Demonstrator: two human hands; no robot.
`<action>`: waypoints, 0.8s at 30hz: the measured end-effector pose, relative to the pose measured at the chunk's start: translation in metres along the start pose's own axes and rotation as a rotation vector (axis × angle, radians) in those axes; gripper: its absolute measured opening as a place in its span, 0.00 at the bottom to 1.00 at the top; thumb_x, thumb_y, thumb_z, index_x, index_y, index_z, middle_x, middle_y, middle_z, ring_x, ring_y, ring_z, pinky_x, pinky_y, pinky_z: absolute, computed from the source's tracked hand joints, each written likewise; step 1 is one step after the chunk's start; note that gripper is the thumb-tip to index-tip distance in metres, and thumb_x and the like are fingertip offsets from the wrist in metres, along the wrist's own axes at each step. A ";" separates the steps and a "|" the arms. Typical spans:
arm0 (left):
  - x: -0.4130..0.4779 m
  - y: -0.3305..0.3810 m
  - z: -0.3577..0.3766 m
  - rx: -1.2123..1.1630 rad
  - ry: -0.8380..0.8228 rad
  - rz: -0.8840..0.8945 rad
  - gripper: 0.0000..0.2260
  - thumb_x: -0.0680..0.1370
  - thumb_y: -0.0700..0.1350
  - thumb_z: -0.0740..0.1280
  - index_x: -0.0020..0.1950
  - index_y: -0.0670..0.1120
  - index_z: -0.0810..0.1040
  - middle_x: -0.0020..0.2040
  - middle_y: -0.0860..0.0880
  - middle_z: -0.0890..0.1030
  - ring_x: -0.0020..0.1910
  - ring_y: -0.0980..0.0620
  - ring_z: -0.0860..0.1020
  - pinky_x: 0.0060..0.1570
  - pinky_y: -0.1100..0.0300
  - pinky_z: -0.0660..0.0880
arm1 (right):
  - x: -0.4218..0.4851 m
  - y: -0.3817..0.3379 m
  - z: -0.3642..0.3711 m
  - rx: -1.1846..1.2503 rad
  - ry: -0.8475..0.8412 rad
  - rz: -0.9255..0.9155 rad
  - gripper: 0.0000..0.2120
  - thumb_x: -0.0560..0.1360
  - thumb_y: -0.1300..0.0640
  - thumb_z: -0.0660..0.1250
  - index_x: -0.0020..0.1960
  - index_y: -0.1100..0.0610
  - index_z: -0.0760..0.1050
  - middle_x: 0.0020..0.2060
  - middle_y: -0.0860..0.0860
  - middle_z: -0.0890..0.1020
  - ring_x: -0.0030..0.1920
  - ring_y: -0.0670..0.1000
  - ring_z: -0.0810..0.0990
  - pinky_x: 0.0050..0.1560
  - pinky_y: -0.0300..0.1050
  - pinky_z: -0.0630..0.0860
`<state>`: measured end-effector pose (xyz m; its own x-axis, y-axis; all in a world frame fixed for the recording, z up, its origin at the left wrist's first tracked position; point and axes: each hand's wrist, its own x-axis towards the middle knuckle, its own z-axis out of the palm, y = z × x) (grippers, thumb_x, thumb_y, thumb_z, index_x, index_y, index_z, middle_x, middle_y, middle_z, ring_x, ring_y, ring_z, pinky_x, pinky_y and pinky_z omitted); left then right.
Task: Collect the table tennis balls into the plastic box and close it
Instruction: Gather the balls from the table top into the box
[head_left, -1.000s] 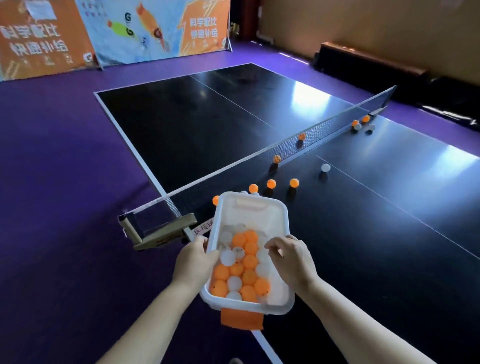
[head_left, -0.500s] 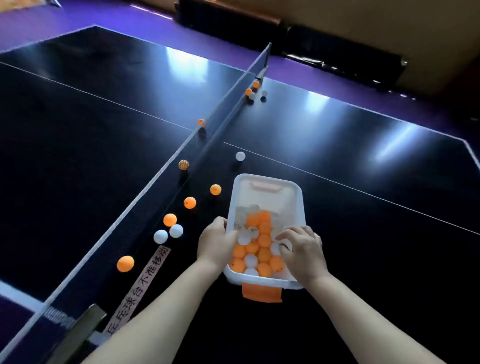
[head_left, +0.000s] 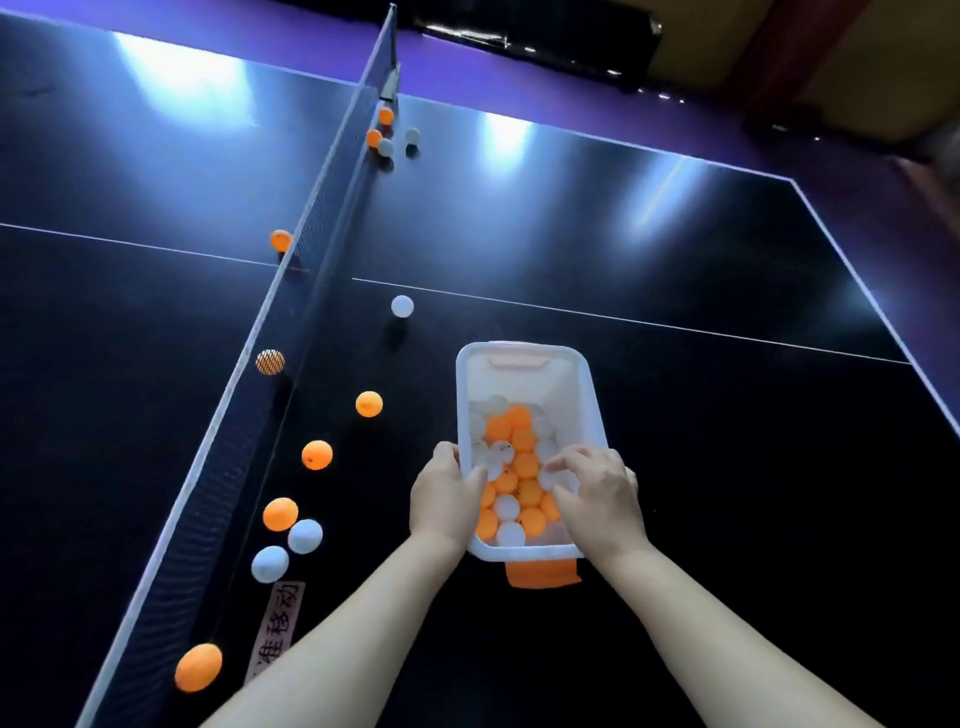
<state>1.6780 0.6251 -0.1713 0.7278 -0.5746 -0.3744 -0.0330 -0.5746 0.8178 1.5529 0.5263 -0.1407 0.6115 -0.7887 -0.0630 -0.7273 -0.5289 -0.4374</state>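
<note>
Right of the net (head_left: 228, 467), my left hand (head_left: 444, 501) and right hand (head_left: 597, 501) grip the plastic box (head_left: 524, 349); I'd set it level near loose balls (head_left: 317, 455).

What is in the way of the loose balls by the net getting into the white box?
Mostly nothing: the plastic box has no lid on, and bare table lies between it and the nearest orange ball. But the net stands between the box and the far-side ball seen through its mesh.
</note>
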 end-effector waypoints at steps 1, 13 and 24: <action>0.001 -0.001 0.000 -0.013 -0.023 0.002 0.06 0.76 0.48 0.64 0.49 0.47 0.72 0.40 0.54 0.77 0.39 0.56 0.77 0.38 0.58 0.77 | 0.000 -0.001 0.002 0.013 0.019 -0.015 0.08 0.71 0.62 0.65 0.46 0.51 0.80 0.49 0.44 0.79 0.56 0.48 0.72 0.58 0.43 0.60; -0.054 -0.088 -0.086 0.027 0.478 -0.153 0.13 0.76 0.44 0.65 0.61 0.49 0.72 0.55 0.53 0.75 0.52 0.51 0.75 0.47 0.62 0.71 | 0.002 -0.087 0.058 0.312 -0.018 -0.459 0.10 0.69 0.68 0.68 0.44 0.55 0.80 0.45 0.49 0.79 0.50 0.51 0.75 0.52 0.40 0.71; -0.091 -0.198 -0.107 0.392 0.472 -0.347 0.17 0.76 0.42 0.66 0.65 0.46 0.74 0.64 0.46 0.71 0.64 0.48 0.66 0.63 0.53 0.70 | -0.023 -0.119 0.109 0.250 -0.255 -0.589 0.09 0.71 0.65 0.68 0.48 0.55 0.81 0.48 0.45 0.78 0.55 0.45 0.71 0.52 0.37 0.70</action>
<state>1.6913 0.8531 -0.2523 0.9574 -0.0569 -0.2831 0.0752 -0.8974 0.4347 1.6593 0.6416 -0.1848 0.9595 -0.2769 0.0526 -0.1761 -0.7347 -0.6551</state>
